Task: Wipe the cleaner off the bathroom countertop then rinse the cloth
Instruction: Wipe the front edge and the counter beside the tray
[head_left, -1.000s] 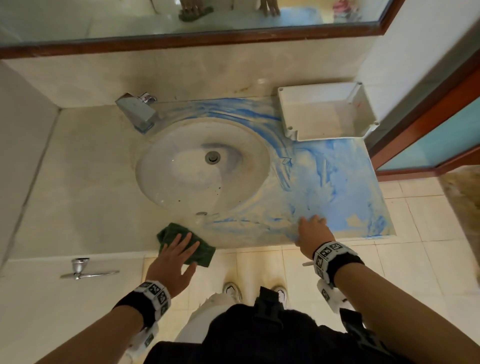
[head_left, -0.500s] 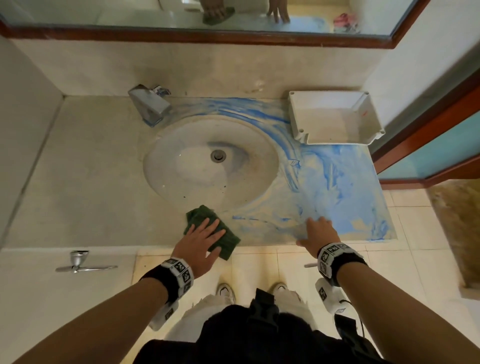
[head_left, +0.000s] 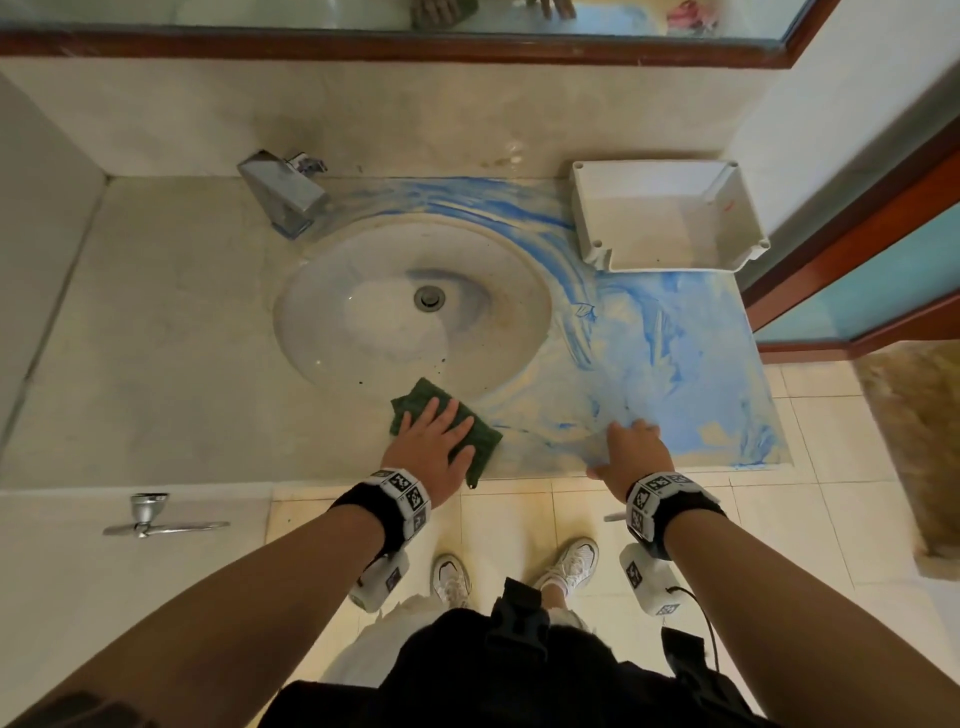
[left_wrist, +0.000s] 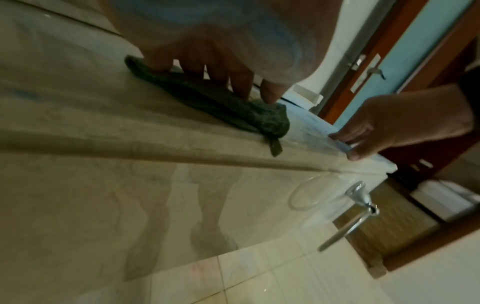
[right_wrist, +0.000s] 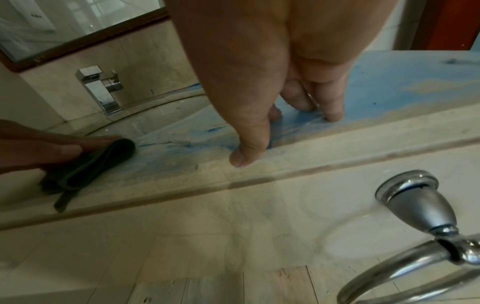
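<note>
A dark green cloth (head_left: 480, 441) lies on the beige countertop (head_left: 156, 338) at its front edge, just below the oval sink (head_left: 410, 306). My left hand (head_left: 434, 439) presses flat on the cloth (left_wrist: 213, 98) with straight, spread fingers. Blue cleaner (head_left: 670, 364) is smeared over the counter to the right of the sink and behind it. My right hand (head_left: 631, 449) rests on the front edge at the smear's near left corner, fingertips (right_wrist: 333, 115) on the blue film (right_wrist: 405, 82) and thumb (right_wrist: 242, 154) over the edge. The cloth (right_wrist: 85, 170) sits just left of the smear.
A chrome faucet (head_left: 285, 200) stands behind the sink on the left. A white open plastic box (head_left: 667, 215) sits at the counter's back right. A mirror (head_left: 467, 15) runs above. A towel ring (head_left: 156, 519) hangs on the front panel; a wooden door frame (head_left: 852, 249) is at right.
My left hand has slid the cloth to the right along the front edge, from left of the sink's middle to close beside the blue smear. The right hand has stayed in place.
</note>
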